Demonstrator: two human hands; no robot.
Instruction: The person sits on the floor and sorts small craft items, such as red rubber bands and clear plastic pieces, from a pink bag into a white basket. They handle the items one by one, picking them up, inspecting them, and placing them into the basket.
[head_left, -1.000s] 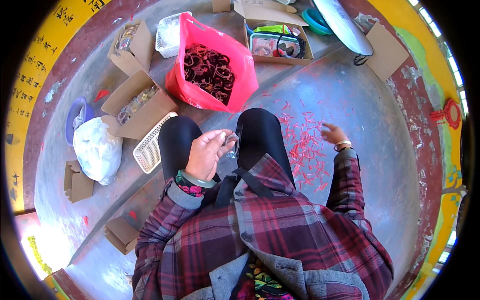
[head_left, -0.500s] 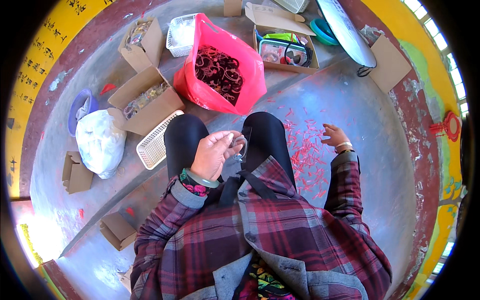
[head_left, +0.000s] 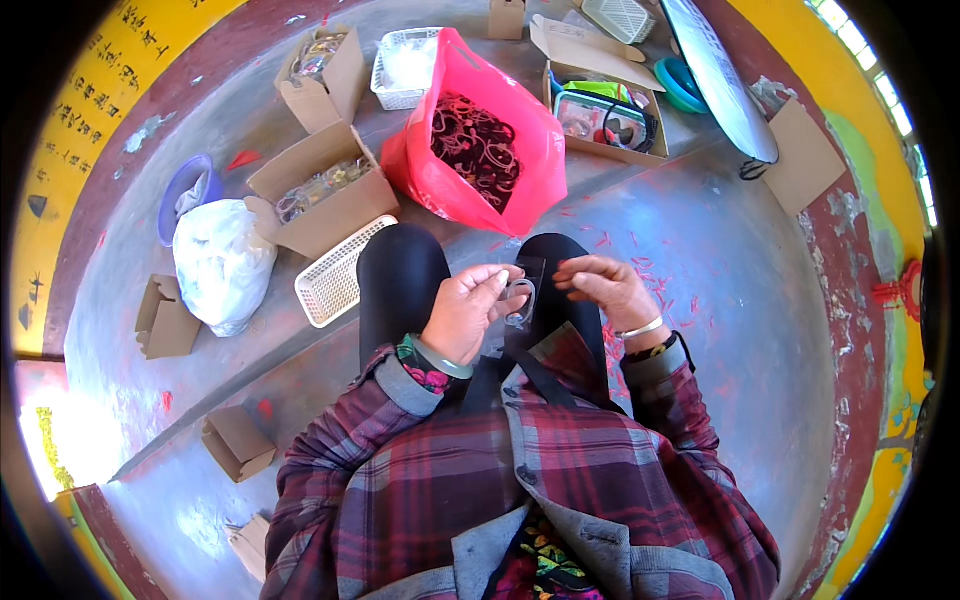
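Note:
Over my lap, my left hand point(head_left: 464, 310) pinches a small clear plastic bag point(head_left: 520, 302) between thumb and fingers. A pale, thin loop shows in it; its exact kind is too small to tell. Just right of the bag, apart from it, is my right hand point(head_left: 608, 296), palm down with its fingers bent together. Something reddish shows at those fingertips, too small to make out. Beyond my knees stands an open pink plastic bag point(head_left: 545, 165), filled with many dark and pale loops point(head_left: 478, 150).
Small red strips point(head_left: 680, 305) lie scattered on the floor at right. To the left are a cream basket point(head_left: 335, 285), a cardboard box of wrapped items point(head_left: 335, 215), a stuffed white bag point(head_left: 222, 265) and a purple basin point(head_left: 180, 205). An open carton point(head_left: 625, 150) sits far right.
My right hand has come in from the right, over the red strips, to beside the small clear bag, its fingers now bent together. My left hand keeps its hold. The view has shifted slightly.

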